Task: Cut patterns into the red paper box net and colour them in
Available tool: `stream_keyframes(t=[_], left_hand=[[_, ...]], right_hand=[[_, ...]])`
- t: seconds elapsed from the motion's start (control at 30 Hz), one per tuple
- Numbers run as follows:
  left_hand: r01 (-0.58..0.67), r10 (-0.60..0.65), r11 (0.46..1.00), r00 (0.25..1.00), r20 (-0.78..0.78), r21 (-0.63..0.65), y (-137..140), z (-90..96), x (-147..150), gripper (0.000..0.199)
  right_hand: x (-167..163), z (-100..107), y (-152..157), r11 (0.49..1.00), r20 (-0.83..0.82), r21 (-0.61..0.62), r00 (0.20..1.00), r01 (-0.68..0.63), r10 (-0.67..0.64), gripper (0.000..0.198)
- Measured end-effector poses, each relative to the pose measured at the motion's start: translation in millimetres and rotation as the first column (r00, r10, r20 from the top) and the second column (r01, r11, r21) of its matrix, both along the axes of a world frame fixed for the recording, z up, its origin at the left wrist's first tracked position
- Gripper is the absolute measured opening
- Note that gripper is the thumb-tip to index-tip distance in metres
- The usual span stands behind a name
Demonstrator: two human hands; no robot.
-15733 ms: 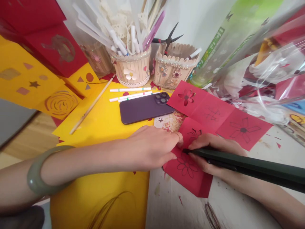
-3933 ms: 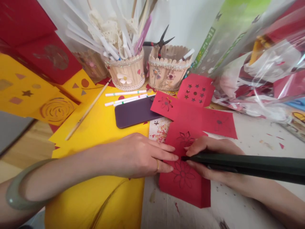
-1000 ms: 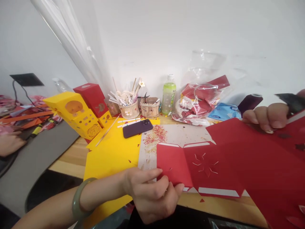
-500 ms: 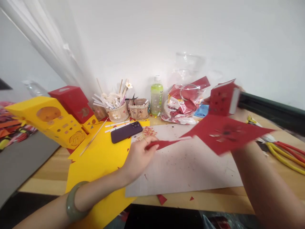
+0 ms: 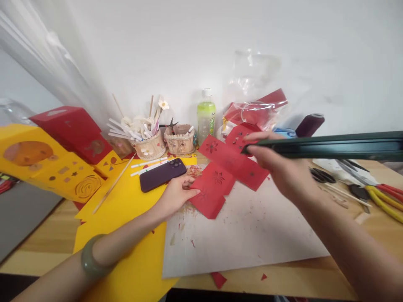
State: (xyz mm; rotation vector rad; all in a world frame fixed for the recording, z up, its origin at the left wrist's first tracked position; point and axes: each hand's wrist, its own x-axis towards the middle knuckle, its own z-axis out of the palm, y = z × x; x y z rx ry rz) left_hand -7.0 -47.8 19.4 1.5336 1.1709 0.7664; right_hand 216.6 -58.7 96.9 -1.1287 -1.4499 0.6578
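A red paper cross-shaped cutout with punched flower patterns spreads above the white board. My left hand pinches its near-left panel, thumb on top and fingers curled at the edge. At the far right panel, my right hand closes around a long dark green bar-shaped tool, whose exact kind I cannot make out. The tool's dark tip lies over the red paper between fingers and thumb. Whether those fingers also grip the paper, I cannot tell.
A purple phone lies on yellow card. Behind stand two decorated pots, a green drink bottle and a plastic bag with red scraps. Yellow and red paper boxes lean at left. Scissors and pliers lie right.
The red paper has turned and come left and flatter, its raised boxy part lowered. My right hand has moved left with the green tool. The view has shifted slightly.
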Motion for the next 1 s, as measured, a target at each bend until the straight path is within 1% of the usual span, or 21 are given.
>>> stream_keyframes(t=[0.03,0.07,0.13,0.2,0.27,0.33,0.4,0.47,0.57,0.63,0.73,0.8,0.9,1.0], left_hand=[[0.008,-0.008,1.0,1.0,-0.03,0.021,1.3,-0.7,-0.9,0.017],[0.014,-0.011,0.999,0.998,-0.065,0.046,2.1,-0.9,-2.2,0.019],[0.023,-0.008,0.994,0.989,-0.147,0.102,2.3,0.2,-5.1,0.021],[0.037,0.0,0.987,0.973,-0.232,0.154,1.8,2.6,-8.0,0.02],[0.071,-0.012,0.98,0.953,-0.303,0.185,2.3,5.4,-10.2,0.018],[0.12,-0.044,0.973,0.935,-0.351,0.198,4.3,7.8,-11.7,0.019],[0.177,-0.091,0.964,0.92,-0.38,0.198,7.0,9.5,-12.4,0.022],[0.219,-0.127,0.956,0.907,-0.401,0.193,9.5,10.4,-12.6,0.023],[0.246,-0.149,0.952,0.893,-0.425,0.182,11.6,10.3,-12.4,0.024],[0.262,-0.157,0.947,0.885,-0.438,0.189,12.2,9.5,-12.4,0.026],[0.281,-0.175,0.942,0.878,-0.446,0.184,12.9,8.1,-12.8,0.027],[0.28,-0.184,0.946,0.875,-0.447,0.16,13.6,7.4,-13.1,0.025],[0.284,-0.2,0.951,0.868,-0.454,0.125,15.1,6.8,-13.4,0.023],[0.289,-0.214,0.952,0.866,-0.452,0.104,16.4,6.6,-13.6,0.022]], right_hand=[[-10.3,-4.6,-2.2,0.995,0.027,-0.049,0.996,-0.088,0.089,0.006],[-19.7,-9.9,-3.1,0.98,0.048,-0.096,0.983,-0.172,0.177,0.006],[-34.1,-21.6,-0.5,0.928,0.063,-0.19,0.939,-0.321,0.337,0.01],[-41.6,-32.9,6.6,0.87,0.056,-0.269,0.895,-0.414,0.443,0.013],[-43.4,-42.0,15.7,0.826,0.05,-0.333,0.866,-0.456,0.498,0.011],[-41.7,-47.7,23.4,0.804,0.054,-0.368,0.852,-0.468,0.521,0.008],[-38.8,-50.8,27.7,0.798,0.064,-0.379,0.847,-0.469,0.528,0.006],[-35.5,-53.2,27.7,0.795,0.07,-0.386,0.845,-0.468,0.531,0.008],[-29.8,-59.3,22.0,0.787,0.073,-0.412,0.844,-0.459,0.531,0.008],[-25.6,-65.3,17.1,0.802,0.12,-0.405,0.844,-0.439,0.523,0.006],[-21.2,-73.4,12.4,0.834,0.246,-0.374,0.824,-0.406,0.511,0.004],[-20.6,-76.3,11.6,0.84,0.292,-0.372,0.809,-0.395,0.51,0.002],[-21.8,-77.2,11.9,0.838,0.303,-0.395,0.807,-0.377,0.506,0.0],[-22.5,-76.5,12.0,0.829,0.29,-0.441,0.82,-0.342,0.493,0.004]])
